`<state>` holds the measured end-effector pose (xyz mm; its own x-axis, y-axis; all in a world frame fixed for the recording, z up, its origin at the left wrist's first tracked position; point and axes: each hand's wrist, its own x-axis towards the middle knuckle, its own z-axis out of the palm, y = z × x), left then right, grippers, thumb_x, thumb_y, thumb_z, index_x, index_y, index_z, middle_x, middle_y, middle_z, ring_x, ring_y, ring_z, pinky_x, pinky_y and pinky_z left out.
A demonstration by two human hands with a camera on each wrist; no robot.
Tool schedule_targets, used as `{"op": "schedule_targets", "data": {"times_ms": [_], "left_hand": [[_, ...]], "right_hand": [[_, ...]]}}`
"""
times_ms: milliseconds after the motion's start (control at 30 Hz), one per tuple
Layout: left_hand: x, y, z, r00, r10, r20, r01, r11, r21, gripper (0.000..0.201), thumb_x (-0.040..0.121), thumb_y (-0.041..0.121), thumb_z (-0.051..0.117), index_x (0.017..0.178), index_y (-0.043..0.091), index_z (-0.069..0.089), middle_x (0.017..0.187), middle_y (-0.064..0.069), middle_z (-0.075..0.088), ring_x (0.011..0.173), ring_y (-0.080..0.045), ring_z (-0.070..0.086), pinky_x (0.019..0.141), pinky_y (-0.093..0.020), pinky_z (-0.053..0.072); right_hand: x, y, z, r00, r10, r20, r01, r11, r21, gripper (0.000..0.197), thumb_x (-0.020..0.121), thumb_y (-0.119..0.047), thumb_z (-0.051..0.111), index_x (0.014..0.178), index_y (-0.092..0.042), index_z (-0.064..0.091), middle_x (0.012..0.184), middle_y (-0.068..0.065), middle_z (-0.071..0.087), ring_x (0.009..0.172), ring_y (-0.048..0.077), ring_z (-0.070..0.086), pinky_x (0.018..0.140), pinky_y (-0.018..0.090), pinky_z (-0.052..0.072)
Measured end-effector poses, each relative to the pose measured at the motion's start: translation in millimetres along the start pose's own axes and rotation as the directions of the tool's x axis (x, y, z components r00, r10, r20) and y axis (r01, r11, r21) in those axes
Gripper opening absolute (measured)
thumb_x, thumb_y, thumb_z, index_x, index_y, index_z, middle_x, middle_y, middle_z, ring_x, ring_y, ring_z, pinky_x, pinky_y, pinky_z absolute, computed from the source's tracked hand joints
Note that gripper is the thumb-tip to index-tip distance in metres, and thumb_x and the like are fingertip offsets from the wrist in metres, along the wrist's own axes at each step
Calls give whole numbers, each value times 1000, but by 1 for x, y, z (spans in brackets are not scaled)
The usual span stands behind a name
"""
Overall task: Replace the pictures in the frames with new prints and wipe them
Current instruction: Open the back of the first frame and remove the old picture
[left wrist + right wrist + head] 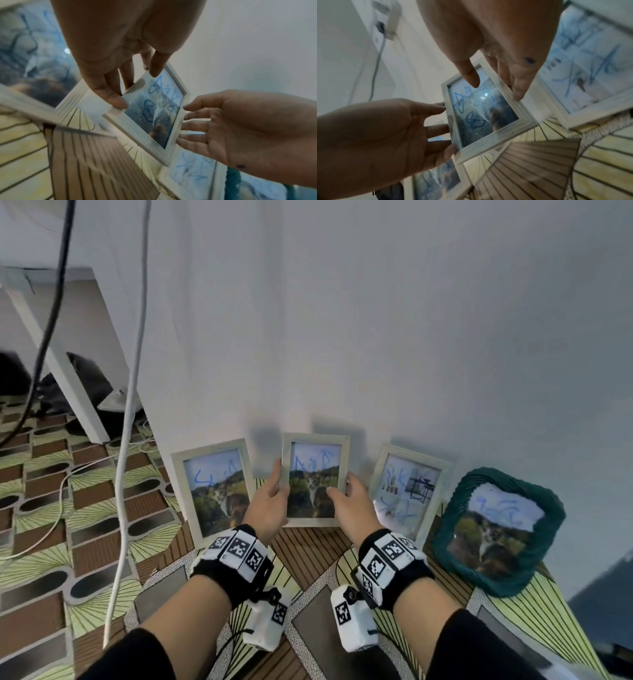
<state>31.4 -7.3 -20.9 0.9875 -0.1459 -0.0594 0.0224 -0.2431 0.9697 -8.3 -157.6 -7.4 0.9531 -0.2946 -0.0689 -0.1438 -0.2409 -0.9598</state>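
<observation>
Four picture frames stand along a white wall on patterned carpet, each with blue scribbles on its glass. I hold the second one, a small white frame (317, 474) (154, 117) (488, 121), lifted off the floor. My left hand (279, 479) (135, 88) pinches its left edge, thumb on the front and fingers behind. On the right edge my right hand (342, 486) (494, 86) pinches it, its thumb lying on the glass. Leaning on the wall are a white frame (217, 489) to the left, a white frame (407, 491) to the right, and a teal woven frame (496, 529) furthest right.
A white cable (132, 392) and a black cable (51, 313) hang at the left, with more cables on the carpet (41, 508). A white table leg (58, 364) slants there, dark objects behind it. A dark object (603, 587) sits at the lower right.
</observation>
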Motion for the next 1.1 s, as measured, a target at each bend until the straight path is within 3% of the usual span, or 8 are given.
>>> {"op": "schedule_targets", "data": {"times_ms": [67, 167, 333, 400, 533, 667, 767, 1100], "left_hand": [[-18, 12, -6, 999, 49, 8, -49, 999, -1, 52, 104, 33, 41, 149, 52, 22, 117, 10, 53, 86, -13, 58, 79, -29, 56], [-55, 29, -17, 989, 148, 21, -147, 987, -57, 48, 103, 34, 46, 143, 55, 32, 110, 25, 52, 86, 0, 60, 75, -22, 57], [-133, 50, -27, 960, 274, 62, -266, 958, -107, 47, 101, 32, 50, 136, 59, 36, 98, 13, 75, 93, -3, 70, 68, -19, 56], [-165, 55, -28, 941, 333, 58, -327, 940, -92, 48, 96, 36, 53, 135, 61, 38, 90, 9, 76, 94, -2, 70, 75, -23, 55], [-220, 57, -34, 927, 357, 112, -337, 927, -164, 53, 85, 45, 59, 133, 61, 43, 94, -7, 65, 98, -21, 68, 102, -46, 48], [-273, 46, -36, 915, 381, 134, -339, 904, -260, 52, 94, 23, 56, 141, 43, 46, 104, -9, 75, 75, -6, 71, 69, -13, 55], [-304, 29, -34, 932, 341, 123, -300, 916, -268, 53, 91, 19, 57, 140, 38, 50, 108, -8, 75, 102, -22, 71, 81, -24, 57], [-347, -27, -39, 962, 131, 239, -73, 969, -234, 48, 88, 21, 58, 134, 34, 55, 120, 5, 70, 113, -15, 66, 87, -29, 57]], "right_hand": [[-20, -7, -8, 998, -58, -28, 57, 998, -18, 29, 95, -16, 50, 123, -22, 52, 114, -1, 65, 105, 20, 62, 88, 35, 53], [-60, -17, -25, 983, -165, -76, 164, 986, -15, 23, 96, -16, 50, 113, -29, 56, 106, -10, 66, 93, 6, 64, 70, 15, 48], [-136, -25, -55, 943, -294, -154, 306, 950, 62, 28, 99, -20, 53, 120, -37, 62, 104, -25, 65, 91, -15, 59, 65, 4, 47], [-163, -24, -65, 929, -324, -179, 342, 936, 79, 30, 97, -22, 57, 124, -34, 63, 104, -22, 68, 91, -10, 62, 67, 6, 49], [-215, -16, -80, 903, -370, -220, 393, 916, 74, 26, 95, -24, 63, 117, -36, 64, 98, -20, 69, 91, 2, 66, 73, 18, 54], [-261, -3, -87, 905, -378, -195, 412, 894, 178, 26, 92, -22, 67, 109, -41, 66, 95, -12, 68, 85, 5, 67, 70, 14, 52], [-290, 13, -88, 932, -334, -138, 359, 903, 235, 25, 90, -22, 69, 106, -41, 66, 92, -6, 68, 81, 10, 67, 67, 18, 54], [-332, 57, -88, 987, -55, 148, -6, 925, 379, 19, 90, -20, 68, 106, -27, 73, 97, 3, 70, 93, 20, 69, 72, 26, 54]]}}
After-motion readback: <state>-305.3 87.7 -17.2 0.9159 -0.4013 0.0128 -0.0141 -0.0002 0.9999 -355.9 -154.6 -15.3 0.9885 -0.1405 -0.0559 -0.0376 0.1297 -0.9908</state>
